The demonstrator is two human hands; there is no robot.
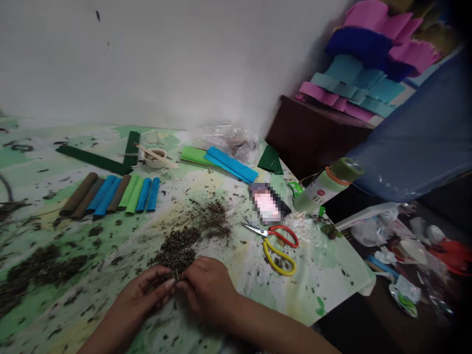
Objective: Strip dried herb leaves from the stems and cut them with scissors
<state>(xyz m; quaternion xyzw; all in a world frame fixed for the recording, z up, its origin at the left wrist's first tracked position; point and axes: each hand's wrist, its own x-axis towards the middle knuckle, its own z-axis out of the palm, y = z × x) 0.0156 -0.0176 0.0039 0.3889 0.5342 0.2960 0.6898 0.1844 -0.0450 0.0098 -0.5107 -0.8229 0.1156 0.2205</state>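
Note:
My left hand (144,291) and my right hand (207,287) meet fingertip to fingertip at the near edge of a pile of dark dried bits (184,241) on the table (324,275). Both hands have their fingers curled in a pinch over something small that I cannot make out. Scissors with red and yellow handles (275,241) lie just right of the pile.
Rolled paper tubes in brown, blue and green (114,194) lie at the left. Behind are a small bowl with sticks (155,156), blue and green paper sheets (221,161), a phone (266,202), a bottle (328,184). Stacked crepe paper (368,64) sits on a dark cabinet (309,132).

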